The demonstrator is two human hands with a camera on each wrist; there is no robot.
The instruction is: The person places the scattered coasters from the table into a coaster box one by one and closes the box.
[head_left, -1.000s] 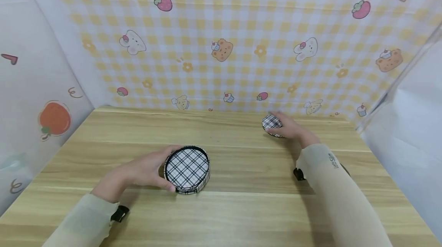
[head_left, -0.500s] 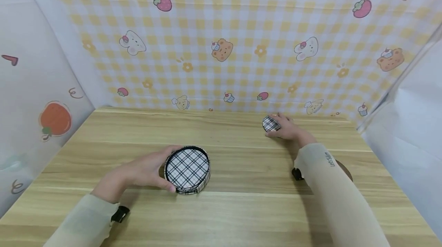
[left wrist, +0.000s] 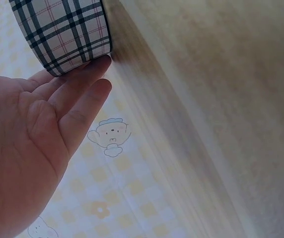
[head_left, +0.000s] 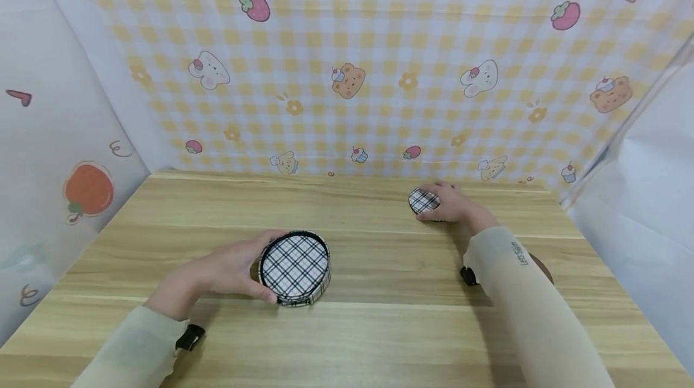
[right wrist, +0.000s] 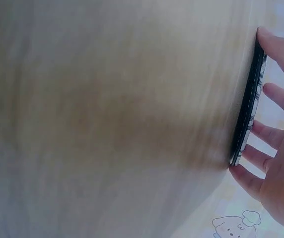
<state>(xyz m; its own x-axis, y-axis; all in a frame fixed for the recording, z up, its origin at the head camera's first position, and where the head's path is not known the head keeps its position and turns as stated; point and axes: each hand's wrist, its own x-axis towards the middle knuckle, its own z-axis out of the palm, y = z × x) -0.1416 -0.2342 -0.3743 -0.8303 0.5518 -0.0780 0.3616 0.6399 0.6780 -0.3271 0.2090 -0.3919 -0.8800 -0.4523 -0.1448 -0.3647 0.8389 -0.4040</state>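
On the table [head_left: 379, 328], near edge, centre-left:
Box [head_left: 294, 266]: one, round, plaid, lid on; contents hidden.
Left hand [head_left: 217, 270]: fingers curled round box side, gripping.
Disc [head_left: 423, 201]: one, small, plaid, flat, far right of table.
Right hand [head_left: 452, 202]: fingers spread over disc rim, gripping it.

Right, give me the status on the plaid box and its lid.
Done: the plaid box sits on the table, steadied by the left hand. In hand: the right hand grips the small plaid disc near the back wall. Left: the disc is far from the box; they are not yet together.
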